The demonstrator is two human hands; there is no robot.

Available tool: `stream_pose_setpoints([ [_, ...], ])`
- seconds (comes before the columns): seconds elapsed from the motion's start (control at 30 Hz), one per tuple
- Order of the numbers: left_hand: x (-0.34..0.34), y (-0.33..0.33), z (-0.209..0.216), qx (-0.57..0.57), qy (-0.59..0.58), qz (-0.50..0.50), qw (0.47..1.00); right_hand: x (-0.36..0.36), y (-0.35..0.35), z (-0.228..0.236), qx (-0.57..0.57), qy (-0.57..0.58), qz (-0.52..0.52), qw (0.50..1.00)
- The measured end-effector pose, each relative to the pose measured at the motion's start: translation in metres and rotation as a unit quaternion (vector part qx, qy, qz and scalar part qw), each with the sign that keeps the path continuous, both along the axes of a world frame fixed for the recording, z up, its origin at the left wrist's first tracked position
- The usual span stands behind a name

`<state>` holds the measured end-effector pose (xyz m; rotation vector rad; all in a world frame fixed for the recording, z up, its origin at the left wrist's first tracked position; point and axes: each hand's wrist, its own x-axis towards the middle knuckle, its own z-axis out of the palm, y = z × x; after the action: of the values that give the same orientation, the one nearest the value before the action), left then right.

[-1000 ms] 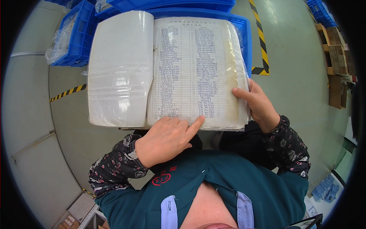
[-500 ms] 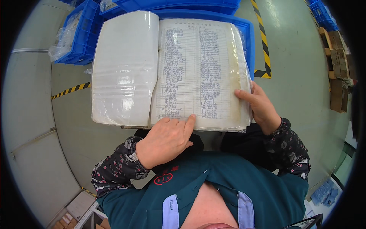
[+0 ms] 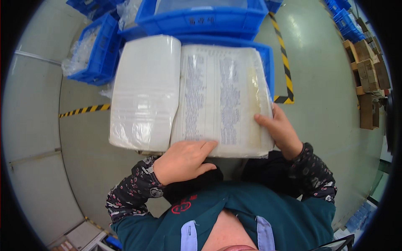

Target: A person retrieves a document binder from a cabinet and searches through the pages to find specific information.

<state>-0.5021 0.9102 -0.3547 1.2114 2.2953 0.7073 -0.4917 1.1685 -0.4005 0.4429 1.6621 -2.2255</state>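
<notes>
An open folder of clear plastic sleeves [image 3: 144, 92] lies in front of me, over a blue crate. On its right side is a sheet with two columns of handwritten lines [image 3: 212, 92], smeared now; the left side is blank white. My left hand [image 3: 180, 162] rests at the sheet's lower edge, index finger stretched along it and thumb apart, holding nothing. The folder's right edge is in my right hand [image 3: 284, 130], thumb on top of the sleeves and the other fingers hidden behind them.
Beyond the folder stand stacked blue crates [image 3: 201, 23]; another blue crate [image 3: 97, 52] with clear plastic bags is at the left. Black-and-yellow tape [image 3: 285, 67] marks the floor. Wooden crates [image 3: 368, 75] are stacked at far right, and grey panels [image 3: 35, 108] line the left.
The whole view has shifted, so folder and crates appear lower. My left index finger no longer points up onto the written lines as clearly; it lies flatter. My right hand keeps its hold.
</notes>
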Motion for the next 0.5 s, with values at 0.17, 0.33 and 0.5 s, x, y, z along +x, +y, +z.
stream_pose_setpoints([
  [0.17, -0.023, 0.012, -0.004, 0.13, -0.357, 0.193, 0.905, 0.002, -0.02, 0.028, 0.129, 0.145, 0.057, 0.979],
  [0.33, -0.032, 0.014, 0.009, 0.19, -0.491, 0.265, 0.808, 0.015, -0.045, 0.04, 0.257, 0.315, 0.194, 0.893],
  [0.5, -0.03, 0.008, 0.014, 0.287, -0.532, 0.392, 0.694, 0.017, -0.068, 0.05, 0.381, 0.392, 0.319, 0.774],
])
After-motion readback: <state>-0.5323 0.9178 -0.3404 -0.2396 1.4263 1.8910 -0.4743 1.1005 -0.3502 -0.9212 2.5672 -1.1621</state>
